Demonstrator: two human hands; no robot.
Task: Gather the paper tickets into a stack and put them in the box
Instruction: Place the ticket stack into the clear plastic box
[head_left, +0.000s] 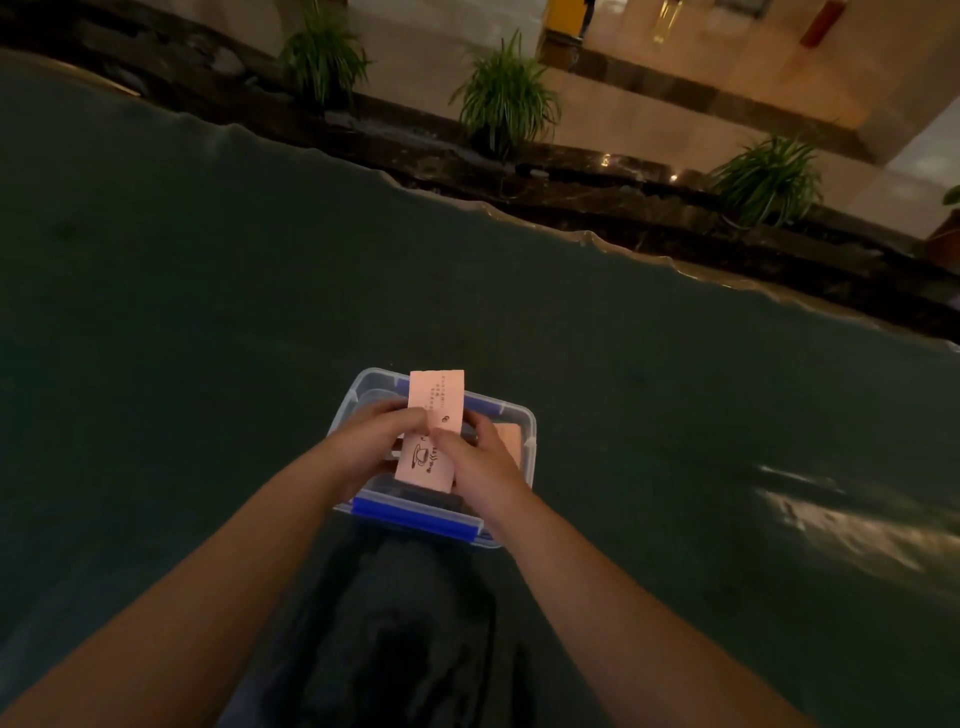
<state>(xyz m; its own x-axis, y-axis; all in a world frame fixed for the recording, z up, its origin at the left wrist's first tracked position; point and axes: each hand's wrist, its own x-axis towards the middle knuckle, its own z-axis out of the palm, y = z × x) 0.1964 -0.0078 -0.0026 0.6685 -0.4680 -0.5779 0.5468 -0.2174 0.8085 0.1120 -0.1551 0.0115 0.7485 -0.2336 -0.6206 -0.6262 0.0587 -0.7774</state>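
Basically both hands were over the clear plastic box (519, 415) with blue latches, sitting on the dark green surface (208, 312). Left hand (371, 439) and right hand (475, 465) each pinched the pink ticket stack (434, 415), held upright above the box. Another pink ticket (511, 441) lay inside, right side.
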